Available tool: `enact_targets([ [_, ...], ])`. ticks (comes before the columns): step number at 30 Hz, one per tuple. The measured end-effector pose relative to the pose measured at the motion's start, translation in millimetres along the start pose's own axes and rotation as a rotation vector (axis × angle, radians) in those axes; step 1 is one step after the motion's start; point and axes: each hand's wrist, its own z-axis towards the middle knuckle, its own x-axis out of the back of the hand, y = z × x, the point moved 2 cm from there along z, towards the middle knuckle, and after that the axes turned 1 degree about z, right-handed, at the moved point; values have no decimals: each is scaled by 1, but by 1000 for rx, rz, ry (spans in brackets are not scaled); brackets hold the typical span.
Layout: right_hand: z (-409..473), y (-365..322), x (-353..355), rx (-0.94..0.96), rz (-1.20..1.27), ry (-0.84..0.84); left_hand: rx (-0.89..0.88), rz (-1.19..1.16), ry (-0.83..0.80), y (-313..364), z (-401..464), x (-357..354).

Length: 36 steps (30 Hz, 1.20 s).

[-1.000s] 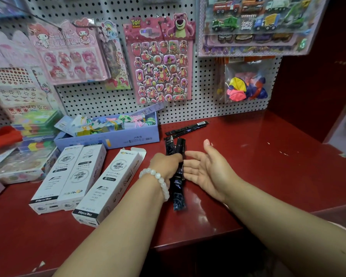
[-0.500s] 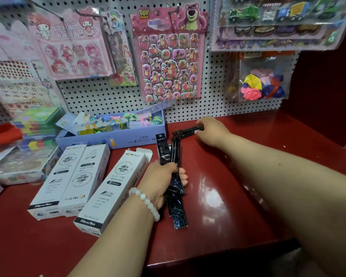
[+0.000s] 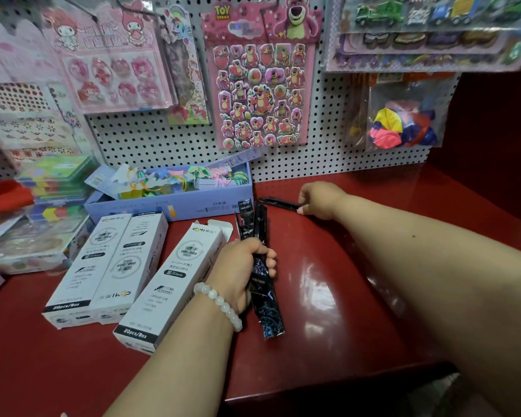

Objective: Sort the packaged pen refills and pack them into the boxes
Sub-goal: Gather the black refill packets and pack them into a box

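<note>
One head-worn wide-angle view, looking forward and down from close over the red counter (image 3: 343, 296), facing the pegboard wall (image 3: 328, 164) along its back edge. Both forearms reach in from the bottom; the counter's near edge cuts across low in frame, lines bowing outward.

Three white refill boxes (image 3: 109, 266), two hands (image 3: 241, 266).

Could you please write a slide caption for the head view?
Left hand grips a bundle of black refill packs; right hand pinches another pack beside white boxes.
</note>
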Motion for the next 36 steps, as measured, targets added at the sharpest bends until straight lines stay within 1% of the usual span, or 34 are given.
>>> enact_targets([
  [2, -9, -1, -1, -16, -12, -1, -11, -24, 7, 0, -1, 0],
  [5, -27, -8, -3, 8, -155, 53, -23, -52, 23, -1, -2, 1],
  [7, -44, -12, -3, 30, -185, 80, -36, -91, 27, -1, -3, 0],
  [9, -65, -13, -1, 25, -145, 49, -46, -125, 31, -1, -4, -1],
  [12, -95, -11, 0, -53, -1, 14, -53, -130, 42, -1, -4, -1],
  [16, -120, -8, -10, -150, 146, 50, -60, -113, 61, -1, -4, -1],
  [18, -125, -9, -15, -174, 174, 62, -65, -105, 59, -1, -5, -1],
  [21, -130, -14, -14, -203, 178, -27, -79, -73, 58, -1, -6, -1],
  [24, -135, -16, -11, -204, 234, -97, -90, -55, 55, -1, -8, -1],
  [26, -136, -13, -9, -224, 353, -103, -102, -47, 51, 0, -9, -1],
  [27, -136, -12, -9, -234, 496, -92, -111, -42, 47, 1, -9, -2],
  [30, -135, -11, -8, -217, 1083, -71, -127, -24, 34, 1, -8, -3],
  [31, -136, -13, -8, -193, 1204, -86, -126, -23, 20, 1, -9, -4],
  [32, -137, -18, -8, -169, 1276, -106, -122, -24, -8, 0, -9, -6],
  [34, -142, -31, -11, -109, 1334, -129, -93, -34, -91, -1, -15, -14],
  [36, -146, -44, -15, -54, 1367, -89, -59, -101, -188, -1, -21, -22],
])
